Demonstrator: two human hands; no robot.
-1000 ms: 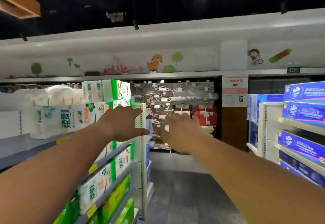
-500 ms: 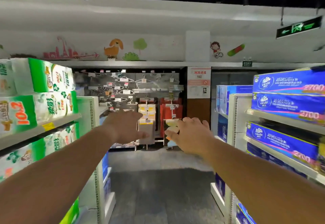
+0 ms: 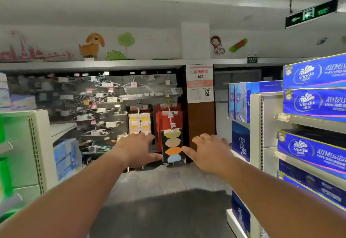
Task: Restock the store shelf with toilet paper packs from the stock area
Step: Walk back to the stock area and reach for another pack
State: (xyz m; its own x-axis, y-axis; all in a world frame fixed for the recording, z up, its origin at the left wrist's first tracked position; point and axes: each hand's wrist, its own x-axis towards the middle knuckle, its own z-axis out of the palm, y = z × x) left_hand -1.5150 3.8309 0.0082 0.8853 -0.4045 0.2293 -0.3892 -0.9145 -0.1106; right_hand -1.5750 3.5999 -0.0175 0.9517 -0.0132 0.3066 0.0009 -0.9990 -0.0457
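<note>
A store aisle is seen from head height, with both bare arms stretched forward and nothing held. The left hand (image 3: 135, 150) is shown palm down, its fingers loosely extended and the thumb spread toward the centre. The right hand (image 3: 209, 153) is likewise empty, its fingers relaxed and slightly bent, the thumb pointing inward. The two hands are kept apart, with a black display card (image 3: 172, 145) bearing yellow, beige, orange and blue shapes seen between them at the far end of the aisle.

The toilet paper packs (image 3: 314, 88) are stacked on the right-hand shelf (image 3: 310, 120); they are wrapped in blue and printed with the brand "Vinda" and Chinese characters. Further blue packs (image 3: 241, 143) marked "Tempo" are stored on the shelf end just beyond. A green-and-white shelf unit (image 3: 31, 149) is blurred at the left edge.

On the back wall, a rack of clothes hangers (image 3: 104, 106) with small price tags is displayed, beside red and pale packets (image 3: 168, 120). A notice (image 3: 200, 83) headed in Chinese and numbered "102" is mounted on a brown panel. A green exit sign (image 3: 311, 12) with a left arrow is hung from the ceiling. Cartoon stickers, among them a dog (image 3: 92, 45) and a tree (image 3: 126, 40), are fixed above the top ledge. The grey floor (image 3: 164, 200) lies between the shelves.
</note>
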